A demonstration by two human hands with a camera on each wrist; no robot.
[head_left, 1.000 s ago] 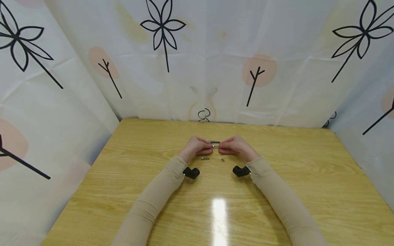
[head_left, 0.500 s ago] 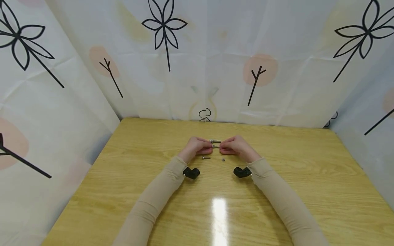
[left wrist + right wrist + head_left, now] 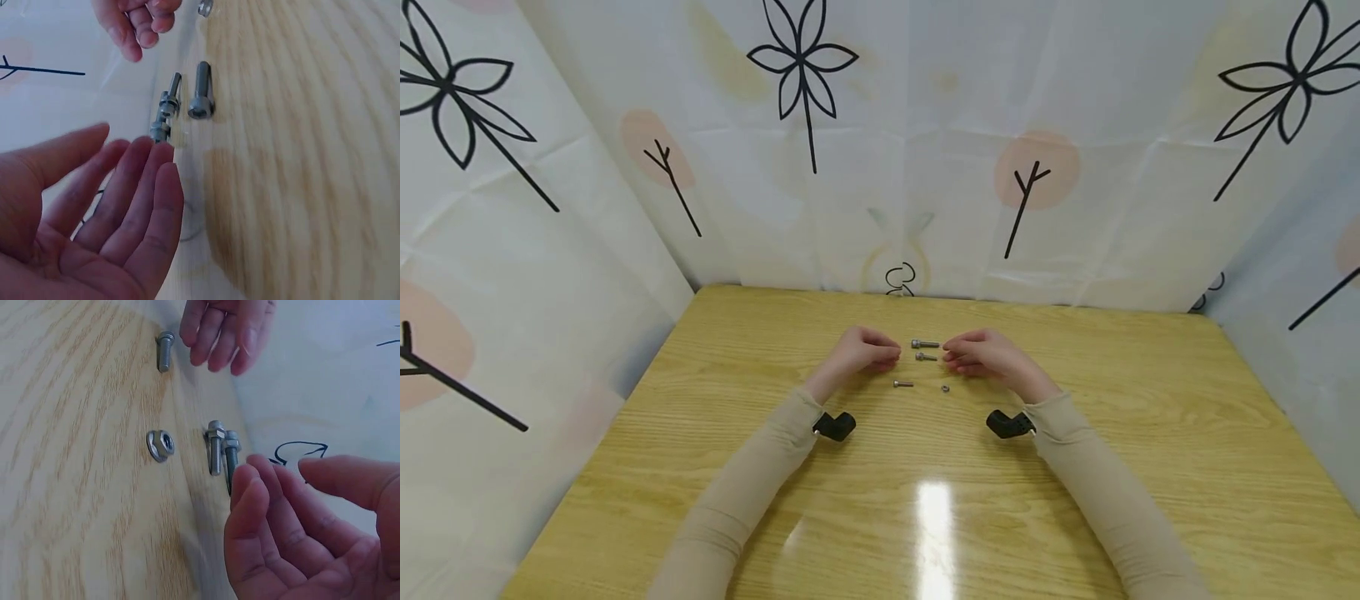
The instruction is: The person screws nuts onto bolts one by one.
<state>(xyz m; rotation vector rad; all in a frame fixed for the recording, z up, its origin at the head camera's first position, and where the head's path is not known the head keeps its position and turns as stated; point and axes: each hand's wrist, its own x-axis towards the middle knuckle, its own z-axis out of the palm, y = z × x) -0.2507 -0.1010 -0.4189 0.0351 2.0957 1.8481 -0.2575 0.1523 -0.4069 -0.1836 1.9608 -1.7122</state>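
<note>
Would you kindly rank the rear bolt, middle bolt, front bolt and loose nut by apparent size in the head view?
1. Rear bolt
2. Middle bolt and front bolt: too close to rank
3. Loose nut

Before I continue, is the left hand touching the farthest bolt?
Apart. The head view shows a clear gap between the left hand and the farthest bolt.

Relative to 0.5 s ago, the 2 hands are separated further. The left hand (image 3: 859,354) is displaced to the left, the right hand (image 3: 994,357) to the right. The middle bolt (image 3: 927,357), previously held between the fingertips of both, is released. It now lies on the table (image 3: 1150,417) clear of both hands, with its head and threaded end exposed. The 2 black wrist devices (image 3: 835,427) are displaced outward accordingly.
</note>
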